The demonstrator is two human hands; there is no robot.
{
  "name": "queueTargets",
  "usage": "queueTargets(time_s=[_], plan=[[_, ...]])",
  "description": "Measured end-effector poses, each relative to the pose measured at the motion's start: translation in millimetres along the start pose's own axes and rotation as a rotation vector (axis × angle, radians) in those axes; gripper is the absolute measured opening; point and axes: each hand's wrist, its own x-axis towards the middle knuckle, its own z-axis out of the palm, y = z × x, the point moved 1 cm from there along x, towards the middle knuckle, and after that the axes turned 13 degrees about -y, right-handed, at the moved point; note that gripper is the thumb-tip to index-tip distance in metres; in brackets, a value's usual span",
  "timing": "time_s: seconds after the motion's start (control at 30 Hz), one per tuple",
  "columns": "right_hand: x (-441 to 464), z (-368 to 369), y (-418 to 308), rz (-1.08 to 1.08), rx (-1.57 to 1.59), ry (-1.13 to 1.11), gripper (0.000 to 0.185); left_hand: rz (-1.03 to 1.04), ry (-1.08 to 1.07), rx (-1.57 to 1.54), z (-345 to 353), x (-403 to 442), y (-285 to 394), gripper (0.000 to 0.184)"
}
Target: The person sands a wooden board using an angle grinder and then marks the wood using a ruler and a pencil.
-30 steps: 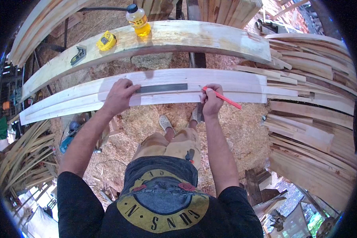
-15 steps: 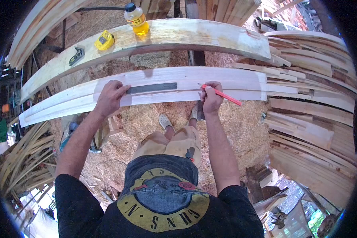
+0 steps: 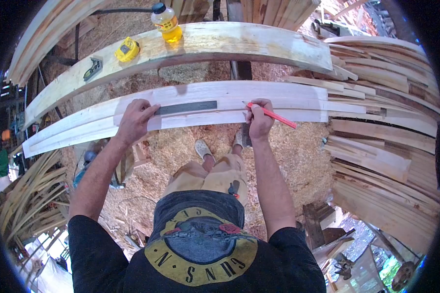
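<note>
Gripping the pencil (image 3: pixel 279 118) in a closed curl, the right hand (image 3: pixel 260 121) was over the right half of the board (image 3: pixel 230 92). The left hand (image 3: pixel 134 121), loosely closed, pinched the end of the strip (image 3: pixel 188 108) lying mid-board. Beyond the board, a beam (image 3: pixel 249 45) bore a bottle (image 3: pixel 166 25).

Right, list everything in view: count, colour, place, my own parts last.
Strip: one, dark grey, on the board
Pencil: one, red, in the right hand
Board: one, pale, under the hands
Beam: one, pale, beyond the board
Bottle: one, clear with yellow liquid, on the beam
Tape measure: one, yellow, on the beam
Small tool: one, dark, beam's left part
Planks: many, tan, right side and top
Slats: many, tan, lower left
Shavings: uncountable, tan, floor
Far clutter: too small to tell
Shoes: two, pale, floor
Shirt: one, black, torso
Left hand: one, at strip's left end
Right hand: one, above the board
</note>
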Motion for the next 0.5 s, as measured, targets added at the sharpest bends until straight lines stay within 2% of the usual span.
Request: queueTargets(time_s=[0.33, 0.43, 0.5], plan=[[0.4, 1.2, -0.7, 0.000, -0.015, -0.010, 0.011, -0.013, 0.013, -0.015, 5.4, -1.0, -3.8, 0.044], [0.1, 0.9, -2.1, 0.000, -0.018, -0.015, 0.010, -0.020, -0.009, -0.007, 6.0, -2.2, -5.9, 0.049], [0.1, -0.1, -2.3, 0.004, -0.013, -0.017, 0.011, -0.018, 0.004, -0.012, 4.8, -1.6, -3.6, 0.045]])
